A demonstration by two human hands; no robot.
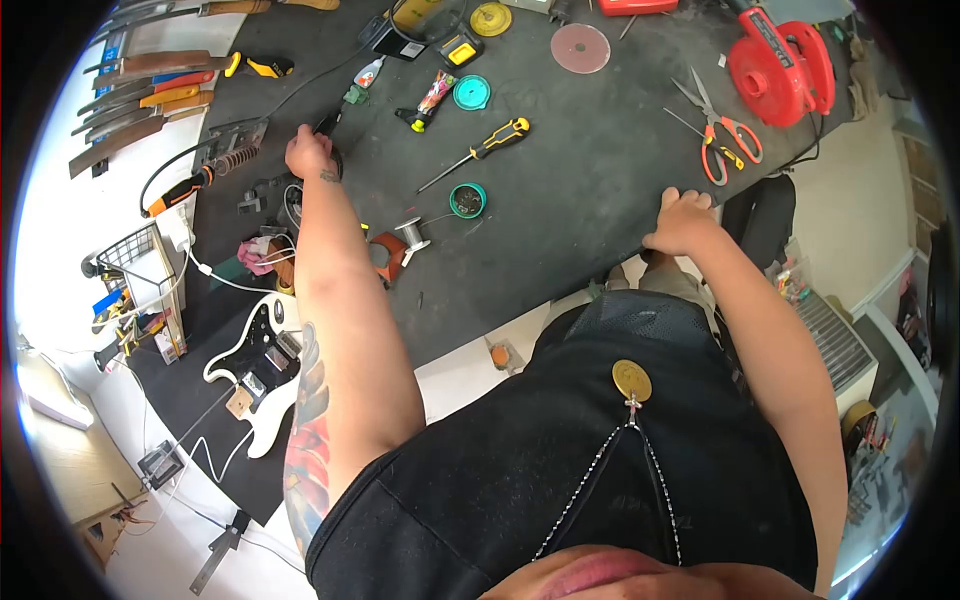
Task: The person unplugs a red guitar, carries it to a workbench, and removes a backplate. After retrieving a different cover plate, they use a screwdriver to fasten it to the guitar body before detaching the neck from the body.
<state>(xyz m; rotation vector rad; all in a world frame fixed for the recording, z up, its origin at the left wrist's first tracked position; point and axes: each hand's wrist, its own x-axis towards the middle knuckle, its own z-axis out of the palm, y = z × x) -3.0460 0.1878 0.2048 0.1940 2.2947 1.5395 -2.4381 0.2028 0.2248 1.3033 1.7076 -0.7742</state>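
Observation:
My left hand (310, 152) reaches over the dark mat at the left, its fingers closed around something dark and thin that I cannot make out. Close by lie a small bottle with a pale tip (368, 72), a soldering iron stand (232, 145) and a soldering iron with an orange-and-black handle (180, 192). My right hand (685, 222) rests on the table's near edge, fingers apart and holding nothing. The nearest things to it are orange-handled scissors (712, 135). Between my hands lie a yellow-and-black screwdriver (492, 142), a teal tin (467, 200) and a solder spool (411, 236).
A red blower (780, 75) stands at the far right. Several files (150, 95) hang at the left. A white guitar body (262, 425) lies below my left arm. A brown disc (580, 48), a teal lid (472, 93) and a tube (435, 95) lie farther back.

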